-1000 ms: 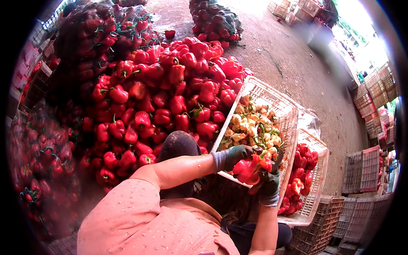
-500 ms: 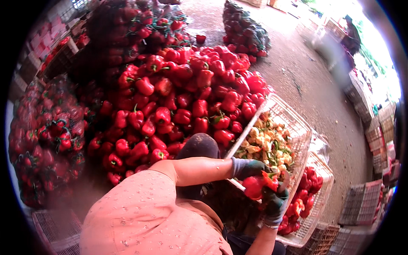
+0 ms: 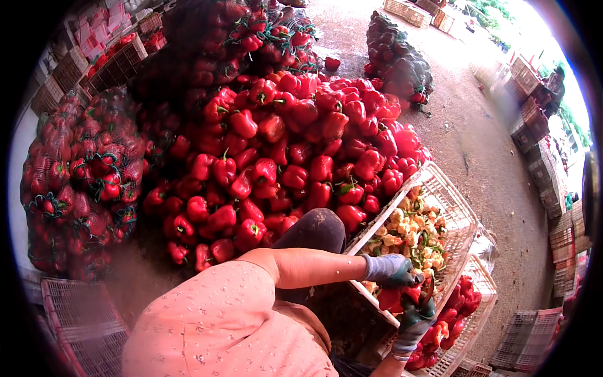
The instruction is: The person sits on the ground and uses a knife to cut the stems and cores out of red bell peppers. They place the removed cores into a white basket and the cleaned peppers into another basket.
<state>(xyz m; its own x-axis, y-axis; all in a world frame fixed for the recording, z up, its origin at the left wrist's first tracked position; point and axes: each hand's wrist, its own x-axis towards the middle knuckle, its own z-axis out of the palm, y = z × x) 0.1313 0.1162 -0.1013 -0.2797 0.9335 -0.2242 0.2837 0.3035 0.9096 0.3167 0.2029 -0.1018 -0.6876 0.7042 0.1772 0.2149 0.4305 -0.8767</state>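
The grey-and-dark-gloved left hand (image 3: 398, 271) and right hand (image 3: 416, 319) grasp a glossy red bell pepper (image 3: 389, 300) at a white slatted plastic crate's (image 3: 462, 234) near rim, covering more of the pepper than a second ago; its handling seems unfinished.

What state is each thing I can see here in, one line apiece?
Left hand: gloved, fingers closed on the red pepper
Right hand: gloved, curled by the pepper; exact hold unclear
Red pepper: between the hands, partly covered
Nearer crate: open-topped, holding pale core-like pieces
Other crate: open-topped, holding red peppers, some opened
Pepper heap: loose, unbagged
Mesh sacks at left: bulging with peppers
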